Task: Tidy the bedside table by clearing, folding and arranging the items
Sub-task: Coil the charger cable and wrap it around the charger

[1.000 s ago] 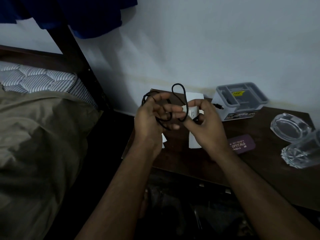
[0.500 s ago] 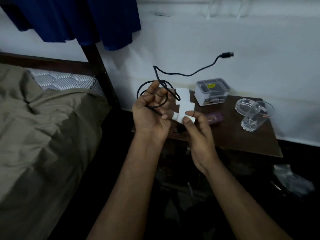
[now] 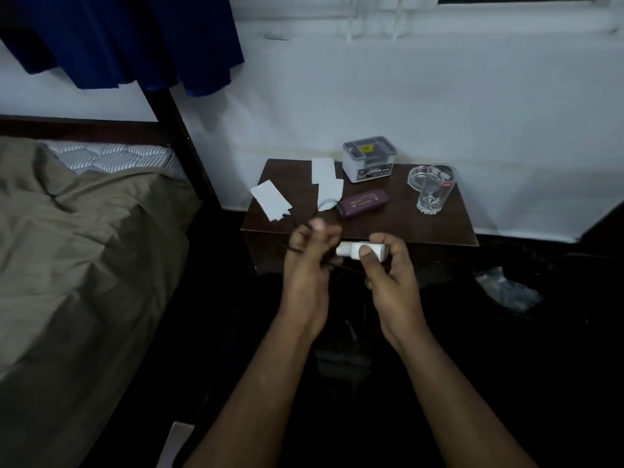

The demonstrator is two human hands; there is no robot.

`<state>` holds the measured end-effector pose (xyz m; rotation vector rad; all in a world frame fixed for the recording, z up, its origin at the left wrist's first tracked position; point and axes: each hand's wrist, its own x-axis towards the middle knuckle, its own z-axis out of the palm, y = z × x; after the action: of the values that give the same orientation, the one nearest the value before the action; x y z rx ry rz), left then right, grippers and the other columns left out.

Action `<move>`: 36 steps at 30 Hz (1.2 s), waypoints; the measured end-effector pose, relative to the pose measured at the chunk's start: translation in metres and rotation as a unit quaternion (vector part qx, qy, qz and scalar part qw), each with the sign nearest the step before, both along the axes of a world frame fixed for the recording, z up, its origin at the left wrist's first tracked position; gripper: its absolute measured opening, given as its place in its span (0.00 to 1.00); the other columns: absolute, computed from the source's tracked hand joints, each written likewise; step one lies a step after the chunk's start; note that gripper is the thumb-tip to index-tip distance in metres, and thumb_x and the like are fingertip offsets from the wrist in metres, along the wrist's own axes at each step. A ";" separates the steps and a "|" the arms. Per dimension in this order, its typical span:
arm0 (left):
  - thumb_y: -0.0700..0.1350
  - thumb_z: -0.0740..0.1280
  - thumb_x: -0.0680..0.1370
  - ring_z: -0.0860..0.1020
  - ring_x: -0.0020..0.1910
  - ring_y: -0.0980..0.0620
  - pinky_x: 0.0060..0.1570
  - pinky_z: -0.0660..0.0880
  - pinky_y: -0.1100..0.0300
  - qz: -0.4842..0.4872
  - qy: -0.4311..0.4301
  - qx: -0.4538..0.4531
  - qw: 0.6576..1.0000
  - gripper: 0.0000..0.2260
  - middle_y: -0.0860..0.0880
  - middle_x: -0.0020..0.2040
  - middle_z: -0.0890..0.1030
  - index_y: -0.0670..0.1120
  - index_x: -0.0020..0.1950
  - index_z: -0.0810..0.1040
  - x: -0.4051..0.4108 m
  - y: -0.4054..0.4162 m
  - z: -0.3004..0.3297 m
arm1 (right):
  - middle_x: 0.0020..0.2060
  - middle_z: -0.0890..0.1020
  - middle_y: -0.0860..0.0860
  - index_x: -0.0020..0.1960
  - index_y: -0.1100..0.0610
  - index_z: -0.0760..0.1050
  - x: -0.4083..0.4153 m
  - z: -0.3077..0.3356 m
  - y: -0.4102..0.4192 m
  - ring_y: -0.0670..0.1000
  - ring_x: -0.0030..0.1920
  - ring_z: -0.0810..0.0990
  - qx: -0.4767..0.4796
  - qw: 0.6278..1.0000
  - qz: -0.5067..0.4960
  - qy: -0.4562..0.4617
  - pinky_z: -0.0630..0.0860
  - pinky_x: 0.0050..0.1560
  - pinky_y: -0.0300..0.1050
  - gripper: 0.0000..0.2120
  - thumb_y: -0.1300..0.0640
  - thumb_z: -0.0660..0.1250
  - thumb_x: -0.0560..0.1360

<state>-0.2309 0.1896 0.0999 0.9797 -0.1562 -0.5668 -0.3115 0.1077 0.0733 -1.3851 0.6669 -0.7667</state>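
My left hand is closed around a coiled black cable, just in front of the dark wooden bedside table. My right hand grips the white charger plug joined to that cable. On the table lie two white socks, a purple spectacle case, a grey lidded plastic box, a glass ashtray and a clear drinking glass.
A bed with an olive blanket and a striped mattress fills the left. A dark bedpost stands beside the table, with blue cloth hanging above. The white wall is behind; a crumpled plastic bag lies on the dark floor at right.
The loose cable end that swung up by the wall is now gathered into my left hand. Both hands have dropped to the table's front edge, and the view has pulled back.
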 end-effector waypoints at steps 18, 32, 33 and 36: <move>0.44 0.69 0.81 0.86 0.43 0.47 0.27 0.77 0.58 0.080 -0.202 0.144 0.965 0.06 0.42 0.45 0.87 0.42 0.50 0.76 0.004 0.002 -0.027 | 0.50 0.82 0.52 0.58 0.54 0.73 -0.012 -0.001 -0.021 0.50 0.44 0.85 0.150 0.987 0.036 -0.043 0.81 0.47 0.44 0.06 0.56 0.66 0.82; 0.32 0.76 0.72 0.84 0.38 0.54 0.45 0.79 0.60 0.086 -0.179 0.111 0.974 0.14 0.50 0.35 0.85 0.48 0.36 0.77 0.009 -0.012 -0.028 | 0.50 0.85 0.54 0.56 0.60 0.79 0.000 -0.006 -0.024 0.49 0.49 0.85 0.385 0.919 0.081 -0.040 0.83 0.46 0.39 0.07 0.60 0.70 0.79; 0.31 0.76 0.72 0.84 0.39 0.53 0.48 0.80 0.59 0.076 -0.174 0.107 0.976 0.16 0.49 0.35 0.84 0.50 0.35 0.77 0.009 -0.013 -0.029 | 0.49 0.85 0.52 0.56 0.59 0.79 0.000 -0.005 -0.026 0.49 0.50 0.84 0.366 0.926 0.083 -0.040 0.82 0.46 0.38 0.06 0.60 0.69 0.79; 0.30 0.74 0.73 0.84 0.50 0.42 0.53 0.79 0.57 0.047 -0.155 0.082 0.983 0.19 0.40 0.41 0.83 0.53 0.33 0.77 0.007 -0.015 -0.029 | 0.51 0.86 0.51 0.54 0.57 0.80 0.003 -0.007 -0.030 0.47 0.53 0.85 0.327 0.940 0.088 -0.044 0.81 0.51 0.38 0.05 0.59 0.68 0.80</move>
<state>-0.2241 0.1744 0.0708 1.2273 -0.3438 -0.3410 -0.3089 0.0774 0.0667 -0.7813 0.6392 -0.4004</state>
